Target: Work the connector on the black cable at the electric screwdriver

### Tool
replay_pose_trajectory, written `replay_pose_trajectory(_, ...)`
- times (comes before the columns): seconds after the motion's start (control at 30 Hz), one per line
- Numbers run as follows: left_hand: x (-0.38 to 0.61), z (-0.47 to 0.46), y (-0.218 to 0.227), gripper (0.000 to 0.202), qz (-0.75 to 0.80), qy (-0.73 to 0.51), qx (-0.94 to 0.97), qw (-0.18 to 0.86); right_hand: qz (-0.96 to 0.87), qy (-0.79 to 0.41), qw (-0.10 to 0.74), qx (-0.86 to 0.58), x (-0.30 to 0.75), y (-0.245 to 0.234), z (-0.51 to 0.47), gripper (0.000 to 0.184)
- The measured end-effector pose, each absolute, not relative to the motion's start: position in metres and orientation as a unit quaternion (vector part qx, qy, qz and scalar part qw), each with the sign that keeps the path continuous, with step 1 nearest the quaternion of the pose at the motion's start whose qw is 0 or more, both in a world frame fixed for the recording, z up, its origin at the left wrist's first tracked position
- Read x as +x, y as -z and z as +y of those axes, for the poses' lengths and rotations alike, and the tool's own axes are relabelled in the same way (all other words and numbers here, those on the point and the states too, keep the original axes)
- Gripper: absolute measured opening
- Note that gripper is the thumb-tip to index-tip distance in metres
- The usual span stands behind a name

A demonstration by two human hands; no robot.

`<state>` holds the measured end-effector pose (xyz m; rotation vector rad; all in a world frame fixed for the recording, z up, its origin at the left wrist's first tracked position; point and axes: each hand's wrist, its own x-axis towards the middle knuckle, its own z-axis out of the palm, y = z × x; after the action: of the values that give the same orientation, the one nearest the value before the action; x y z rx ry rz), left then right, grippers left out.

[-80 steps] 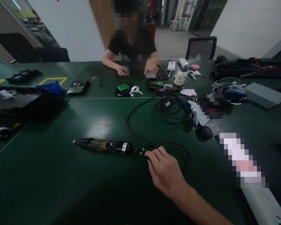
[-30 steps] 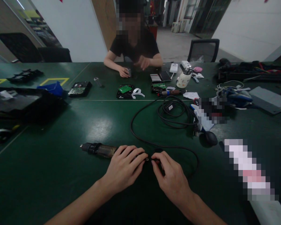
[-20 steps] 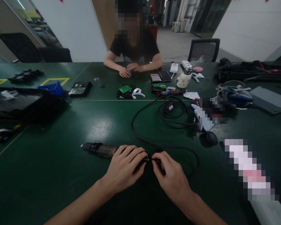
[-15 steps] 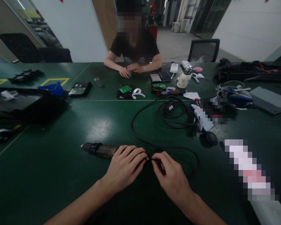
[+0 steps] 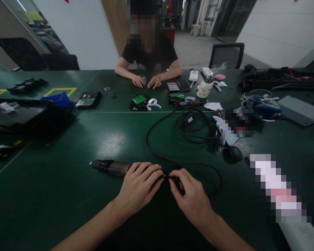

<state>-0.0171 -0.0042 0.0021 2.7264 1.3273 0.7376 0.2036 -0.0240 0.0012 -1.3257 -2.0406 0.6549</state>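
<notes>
An electric screwdriver lies on the green table with its bit end to the left. My left hand is wrapped over its rear half and hides most of that part. Between the fingers of my right hand is the dark cable plug, held against the screwdriver's metal-coloured tail end. How deeply the plug sits in there I cannot tell. From this side a black cable curves away to a loose coil beyond my hands.
Across the table sits a person with both hands near a small grey cylinder. Hard drives, a cream bottle and a second screwdriver lie midway. A black tray is at left, a mouse at right.
My right hand has brought the plug closer, so the small gap to the screwdriver's tail has closed. The person opposite has moved one hand away from the grey cylinder.
</notes>
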Motion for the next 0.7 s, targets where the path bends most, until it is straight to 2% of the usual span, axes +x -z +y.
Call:
replay_pose_trajectory(0.23, -0.0179, -0.0052, -0.0046, 0.030, 0.411, -0.245, 0.878, 0.022, -0.771, -0.235, 0.325, -0.495, 0.2036, -0.0007, -0.0239, 0.018)
replay_pose_trajectory(0.7, -0.0116, -0.0100, -0.0036, 0.027, 0.427, -0.290, 0.854, 0.070, -0.770, -0.252, 0.329, -0.485, 0.2030, -0.0042, -0.0243, 0.023)
